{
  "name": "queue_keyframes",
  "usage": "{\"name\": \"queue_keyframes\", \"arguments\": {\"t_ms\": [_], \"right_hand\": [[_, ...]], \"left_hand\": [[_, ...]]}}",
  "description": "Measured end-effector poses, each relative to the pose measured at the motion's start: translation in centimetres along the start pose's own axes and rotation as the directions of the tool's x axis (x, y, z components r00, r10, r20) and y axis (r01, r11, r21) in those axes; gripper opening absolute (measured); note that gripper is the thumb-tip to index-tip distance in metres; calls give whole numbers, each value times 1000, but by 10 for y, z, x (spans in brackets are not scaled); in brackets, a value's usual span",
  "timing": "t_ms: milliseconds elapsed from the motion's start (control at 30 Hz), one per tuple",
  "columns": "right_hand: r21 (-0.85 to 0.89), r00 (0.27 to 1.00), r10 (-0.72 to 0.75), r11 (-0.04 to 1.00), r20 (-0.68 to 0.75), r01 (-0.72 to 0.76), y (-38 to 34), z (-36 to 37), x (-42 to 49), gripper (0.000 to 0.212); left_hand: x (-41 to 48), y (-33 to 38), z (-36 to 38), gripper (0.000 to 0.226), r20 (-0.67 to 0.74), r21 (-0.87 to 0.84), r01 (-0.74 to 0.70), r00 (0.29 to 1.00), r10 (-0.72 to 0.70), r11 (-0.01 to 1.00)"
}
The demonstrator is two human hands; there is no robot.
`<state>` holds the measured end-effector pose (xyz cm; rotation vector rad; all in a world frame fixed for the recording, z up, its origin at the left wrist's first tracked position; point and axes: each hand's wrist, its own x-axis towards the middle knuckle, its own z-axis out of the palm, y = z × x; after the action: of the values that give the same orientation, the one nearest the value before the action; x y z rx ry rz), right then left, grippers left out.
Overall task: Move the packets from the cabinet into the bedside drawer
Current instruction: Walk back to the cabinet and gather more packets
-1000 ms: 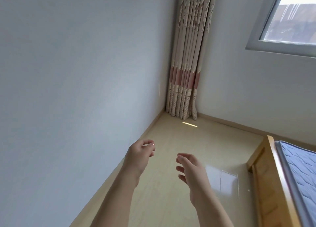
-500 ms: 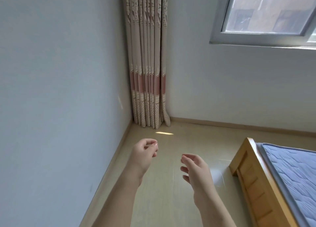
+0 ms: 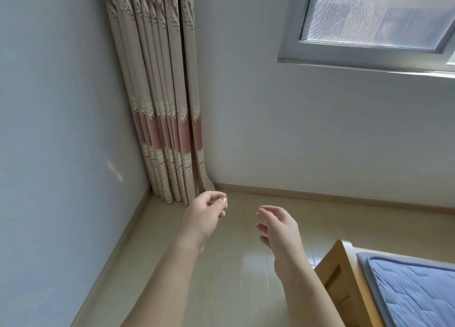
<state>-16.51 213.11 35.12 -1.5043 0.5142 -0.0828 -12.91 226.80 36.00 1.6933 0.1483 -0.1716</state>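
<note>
No packets, cabinet or bedside drawer show in the head view. My left hand is held out over the floor with its fingers loosely curled and nothing in it. My right hand hovers beside it, a little lower, fingers relaxed and slightly bent, also holding nothing. Both forearms reach in from the bottom of the view.
A beige and pink curtain hangs in the room corner. A window sits high on the right wall. A wooden bed frame with a blue mattress fills the bottom right. Pale floor lies below my hands.
The view has swung to the right: the curtain has shifted left and the window and bed show more. Both hands keep the same loose, empty pose.
</note>
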Motion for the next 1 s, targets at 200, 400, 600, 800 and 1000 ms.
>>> {"name": "queue_keyframes", "arguments": {"t_ms": [200, 400, 600, 800, 1000], "right_hand": [[-32, 998, 41, 999, 47, -39, -31, -1, 123, 10], [-6, 999, 32, 999, -26, -32, -59, -5, 252, 8], [38, 990, 15, 999, -138, -10, -108, -12, 381, 8], [180, 928, 134, 981, -347, -74, -118, -72, 472, 8], [189, 883, 110, 982, -456, -25, -143, -170, 566, 10]], "left_hand": [[118, 26, 54, 11, 28, -2, 19, 999, -19, 1000], [251, 52, 112, 12, 146, 71, -30, 989, 19, 997], [387, 104, 172, 13, 274, 94, -53, 961, 26, 994], [471, 126, 277, 12, 461, 164, -47, 887, -34, 985], [532, 151, 411, 13, 555, 175, -81, 831, -31, 981]]}}
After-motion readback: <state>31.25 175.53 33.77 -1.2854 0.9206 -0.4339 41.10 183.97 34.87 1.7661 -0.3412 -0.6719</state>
